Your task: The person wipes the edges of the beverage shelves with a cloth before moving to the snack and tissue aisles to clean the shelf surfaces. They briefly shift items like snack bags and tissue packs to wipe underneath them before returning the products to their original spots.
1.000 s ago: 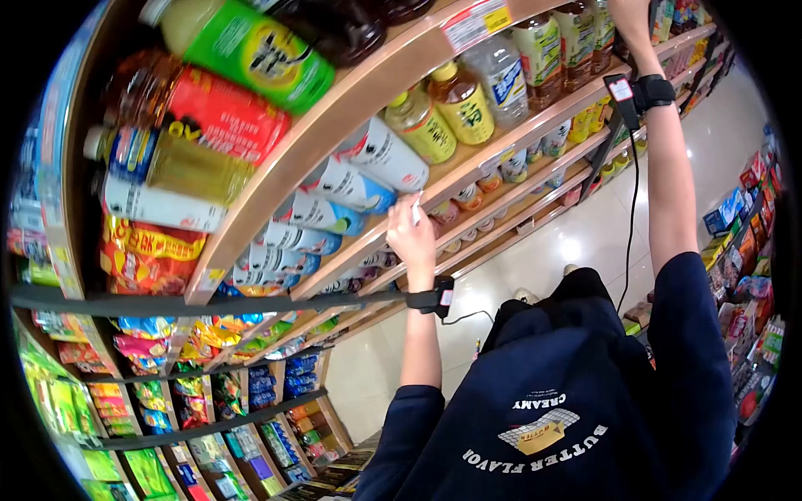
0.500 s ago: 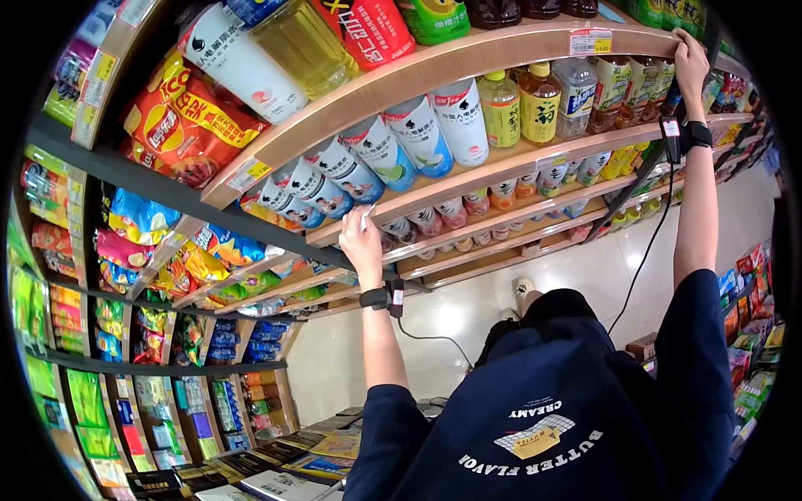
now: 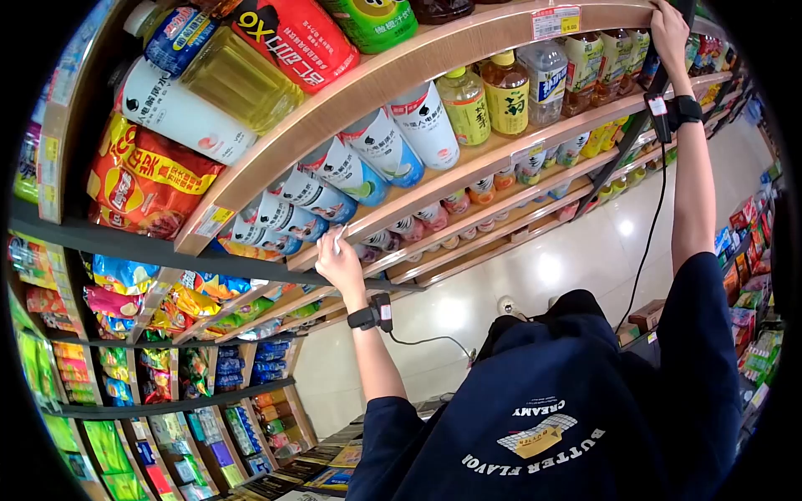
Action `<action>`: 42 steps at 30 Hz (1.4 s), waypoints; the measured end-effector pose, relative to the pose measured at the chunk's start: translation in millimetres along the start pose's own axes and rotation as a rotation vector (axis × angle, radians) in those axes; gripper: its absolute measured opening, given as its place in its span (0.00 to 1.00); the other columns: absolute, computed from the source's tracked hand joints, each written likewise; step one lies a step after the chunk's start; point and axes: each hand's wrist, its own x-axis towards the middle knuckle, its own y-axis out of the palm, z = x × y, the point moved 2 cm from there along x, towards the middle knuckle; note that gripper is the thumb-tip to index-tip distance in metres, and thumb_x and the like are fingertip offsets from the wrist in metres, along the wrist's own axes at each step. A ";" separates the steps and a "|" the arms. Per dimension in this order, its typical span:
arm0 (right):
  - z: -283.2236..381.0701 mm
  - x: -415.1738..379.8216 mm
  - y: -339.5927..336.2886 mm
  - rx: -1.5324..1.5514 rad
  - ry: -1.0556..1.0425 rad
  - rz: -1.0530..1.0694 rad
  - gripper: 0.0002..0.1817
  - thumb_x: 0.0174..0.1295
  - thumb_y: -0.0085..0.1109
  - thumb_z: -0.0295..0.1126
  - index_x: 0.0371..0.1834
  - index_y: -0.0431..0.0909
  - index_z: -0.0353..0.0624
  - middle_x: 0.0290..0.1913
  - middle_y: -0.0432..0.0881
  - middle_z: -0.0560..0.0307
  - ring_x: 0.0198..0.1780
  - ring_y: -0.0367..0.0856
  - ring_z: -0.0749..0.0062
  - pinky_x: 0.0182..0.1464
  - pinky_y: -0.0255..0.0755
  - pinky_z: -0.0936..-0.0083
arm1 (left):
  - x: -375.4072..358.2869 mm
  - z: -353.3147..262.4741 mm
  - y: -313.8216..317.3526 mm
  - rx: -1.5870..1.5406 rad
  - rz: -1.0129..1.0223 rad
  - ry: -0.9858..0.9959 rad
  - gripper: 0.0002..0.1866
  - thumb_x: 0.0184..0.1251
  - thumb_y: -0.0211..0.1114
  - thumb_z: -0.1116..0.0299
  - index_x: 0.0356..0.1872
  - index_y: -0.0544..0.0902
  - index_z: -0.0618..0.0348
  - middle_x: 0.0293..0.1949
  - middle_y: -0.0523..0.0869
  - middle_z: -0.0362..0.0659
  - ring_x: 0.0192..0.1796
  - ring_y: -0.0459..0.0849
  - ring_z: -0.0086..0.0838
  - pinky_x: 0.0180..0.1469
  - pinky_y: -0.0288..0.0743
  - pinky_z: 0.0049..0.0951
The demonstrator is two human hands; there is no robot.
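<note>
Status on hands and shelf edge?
Left hand: pinching small white piece at lower wooden shelf edge. Right hand: at upper wooden shelf edge, by dark post. White-and-blue bottles close behind left fingers; nothing visibly blocking.

Here's the left hand [image 3: 340, 265], pinching a small white piece [image 3: 337, 240] at the edge of the lower shelf [image 3: 468, 177], just beside a row of white-and-blue bottles [image 3: 384, 150]. Over on the other side, the right hand [image 3: 670, 37] is up at the edge of the upper shelf [image 3: 434, 63], near a price label [image 3: 555, 22]. Both wrists wear black straps with cables! Up top, a red snack bag [image 3: 146, 179] sits near a tilted white bottle [image 3: 180, 113], and below, it's a navy shirt [image 3: 543, 367] over glossy floor [image 3: 401, 309].
</note>
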 end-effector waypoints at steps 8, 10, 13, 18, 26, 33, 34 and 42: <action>5.1 -1.8 6.3 0.030 0.065 -0.061 0.13 0.58 0.40 0.25 0.30 0.77 0.33 0.32 0.77 0.38 0.39 0.71 0.42 0.47 0.63 0.54 | -9.4 -5.2 20.4 0.003 -0.155 -0.067 0.12 0.51 0.52 0.87 0.31 0.83 0.65 0.33 0.85 0.50 0.38 0.85 0.45 0.40 0.77 0.38; 1.4 -2.4 9.4 0.001 0.040 -0.086 0.12 0.58 0.39 0.25 0.29 0.77 0.33 0.32 0.76 0.39 0.38 0.70 0.42 0.47 0.63 0.54 | -9.3 -9.9 25.2 -0.028 -0.192 -0.044 0.12 0.51 0.52 0.87 0.31 0.82 0.66 0.33 0.85 0.51 0.38 0.84 0.46 0.40 0.77 0.38; -5.6 -6.6 15.8 0.033 0.025 -0.083 0.12 0.60 0.37 0.25 0.30 0.74 0.34 0.33 0.75 0.39 0.40 0.69 0.44 0.48 0.61 0.53 | -10.8 -24.8 30.5 0.015 -0.172 -0.091 0.12 0.52 0.52 0.87 0.31 0.82 0.66 0.33 0.85 0.51 0.39 0.84 0.46 0.42 0.77 0.39; -11.5 -14.3 11.5 -0.019 0.076 -0.075 0.12 0.59 0.41 0.24 0.39 0.76 0.38 0.42 0.78 0.45 0.49 0.72 0.51 0.56 0.62 0.60 | -15.7 -38.8 39.7 0.038 -0.155 -0.176 0.10 0.53 0.53 0.86 0.31 0.82 0.66 0.33 0.85 0.50 0.39 0.84 0.45 0.40 0.77 0.39; -13.4 -15.0 11.5 0.008 0.075 -0.104 0.13 0.55 0.41 0.25 0.40 0.75 0.39 0.44 0.77 0.48 0.52 0.71 0.54 0.61 0.58 0.63 | -27.0 -92.9 76.0 0.075 -0.074 -0.107 0.09 0.55 0.54 0.84 0.33 0.82 0.64 0.35 0.85 0.53 0.40 0.85 0.47 0.42 0.78 0.41; -19.7 -10.2 9.5 0.120 0.084 -0.083 0.13 0.47 0.43 0.27 0.37 0.74 0.41 0.40 0.76 0.49 0.51 0.71 0.52 0.60 0.56 0.61 | -40.6 -162.7 125.0 0.019 -0.051 -0.108 0.08 0.54 0.55 0.84 0.32 0.80 0.63 0.32 0.83 0.50 0.37 0.84 0.47 0.40 0.76 0.41; -21.8 -10.5 10.0 0.136 0.081 -0.077 0.14 0.46 0.44 0.27 0.36 0.75 0.41 0.39 0.76 0.49 0.50 0.71 0.52 0.60 0.56 0.60 | -42.8 -173.0 132.4 0.021 -0.047 -0.106 0.08 0.54 0.56 0.84 0.32 0.80 0.63 0.32 0.83 0.51 0.37 0.84 0.48 0.39 0.76 0.41; -36.9 -17.3 17.5 0.260 0.069 -0.027 0.17 0.46 0.45 0.29 0.41 0.77 0.48 0.45 0.79 0.60 0.52 0.72 0.66 0.61 0.51 0.66 | -58.7 -259.3 191.7 0.070 0.005 -0.028 0.08 0.54 0.57 0.81 0.32 0.82 0.61 0.31 0.83 0.53 0.34 0.83 0.52 0.35 0.75 0.46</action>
